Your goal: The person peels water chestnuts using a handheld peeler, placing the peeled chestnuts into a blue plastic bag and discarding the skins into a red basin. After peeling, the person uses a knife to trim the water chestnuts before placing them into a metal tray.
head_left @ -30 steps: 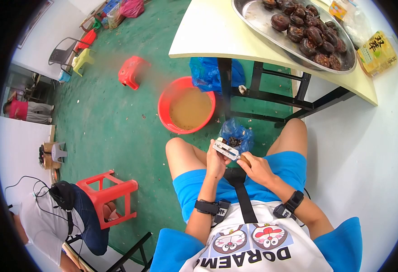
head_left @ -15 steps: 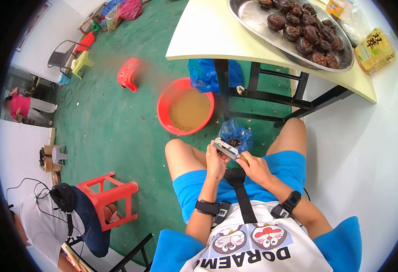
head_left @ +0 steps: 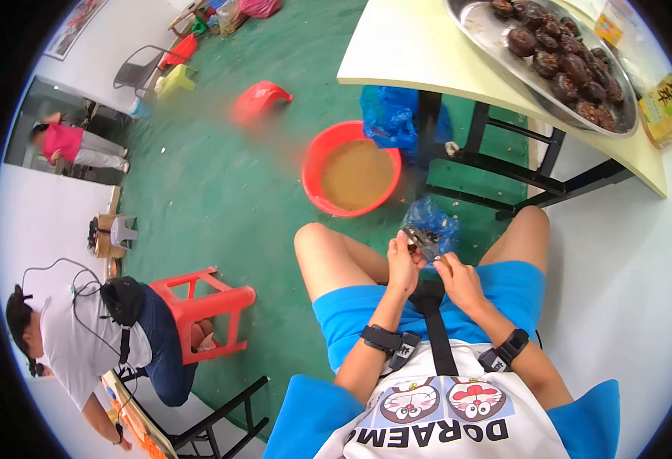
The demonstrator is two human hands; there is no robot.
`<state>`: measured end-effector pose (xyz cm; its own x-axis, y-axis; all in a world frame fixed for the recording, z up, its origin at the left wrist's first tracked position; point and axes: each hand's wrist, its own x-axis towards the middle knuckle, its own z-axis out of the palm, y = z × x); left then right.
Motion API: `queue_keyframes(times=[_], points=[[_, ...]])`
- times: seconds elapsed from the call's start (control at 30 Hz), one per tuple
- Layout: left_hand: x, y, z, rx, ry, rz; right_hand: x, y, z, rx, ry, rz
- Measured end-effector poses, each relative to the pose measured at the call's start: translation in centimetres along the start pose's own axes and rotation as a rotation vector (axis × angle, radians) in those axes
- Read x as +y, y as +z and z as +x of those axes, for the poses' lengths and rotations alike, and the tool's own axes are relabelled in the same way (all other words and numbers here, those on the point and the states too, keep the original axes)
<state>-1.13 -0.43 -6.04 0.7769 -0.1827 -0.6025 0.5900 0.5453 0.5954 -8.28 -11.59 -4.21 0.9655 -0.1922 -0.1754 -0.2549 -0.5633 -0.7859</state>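
Peeler, metal, small, w/ dark peel scraps

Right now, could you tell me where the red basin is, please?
In the head view, the red basin sits on the green floor ahead of the left knee, beside the table legs and a blue bag.

Bright, even daylight; strong fisheye bending, black vignette corners, slight blur toward edges

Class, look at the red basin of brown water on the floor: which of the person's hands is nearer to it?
Left. The left hand is just below the basin; the right hand sits further right.
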Motion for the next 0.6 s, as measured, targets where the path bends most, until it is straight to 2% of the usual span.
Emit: queue_keyframes(times=[0.33,0.6], points=[[-0.1,-0.1,-0.1,-0.004,-0.02,-0.039,-0.2,-0.5,0.3,-0.022,-0.006,0.073],[0.3,-0.5,-0.1,0.012,-0.059,-0.042,-0.5,-0.3,0.7,-0.054,-0.01,-0.004]])
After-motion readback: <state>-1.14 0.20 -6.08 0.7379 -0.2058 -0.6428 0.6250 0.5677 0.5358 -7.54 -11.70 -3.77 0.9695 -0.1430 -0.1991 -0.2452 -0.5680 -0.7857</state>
